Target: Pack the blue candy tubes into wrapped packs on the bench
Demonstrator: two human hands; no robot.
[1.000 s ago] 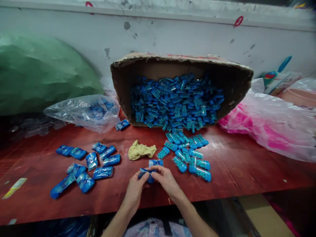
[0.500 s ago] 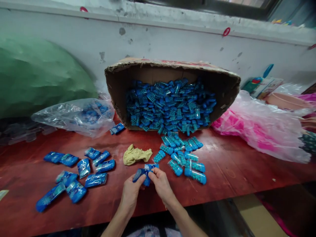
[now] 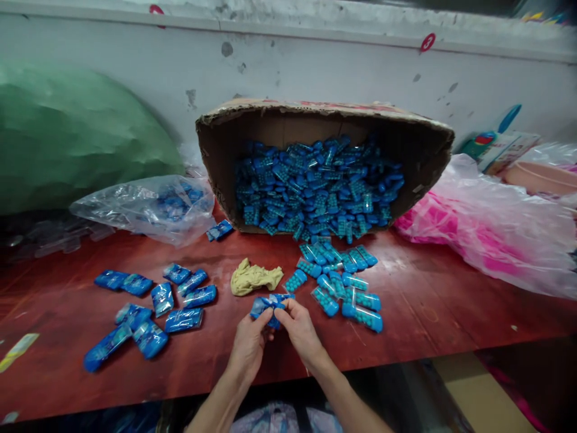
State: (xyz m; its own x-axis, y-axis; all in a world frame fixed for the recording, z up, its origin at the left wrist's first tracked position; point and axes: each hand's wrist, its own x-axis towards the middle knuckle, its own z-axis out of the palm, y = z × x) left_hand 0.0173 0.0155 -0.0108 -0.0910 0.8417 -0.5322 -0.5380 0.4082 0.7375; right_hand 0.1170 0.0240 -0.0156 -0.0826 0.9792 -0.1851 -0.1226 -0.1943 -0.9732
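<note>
Both my hands meet over the front of a red-brown table. My left hand and my right hand pinch the same small blue packet between thumbs and fingers. Just right of them lie several clear packs of blue beads, spilled from a cardboard box tipped on its side and full of the same packs. To the left sit several blue wrapped packets. A crumpled yellowish cloth lies right behind my hands.
A clear plastic bag with blue packets lies left of the box, before a big green bag. A pink-filled plastic bag fills the right. A white wall backs the table. The table's front edge runs under my wrists.
My hands stay together on the blue packet, turning it slightly between the fingers. The view has shifted a little; nothing else on the table has moved.
</note>
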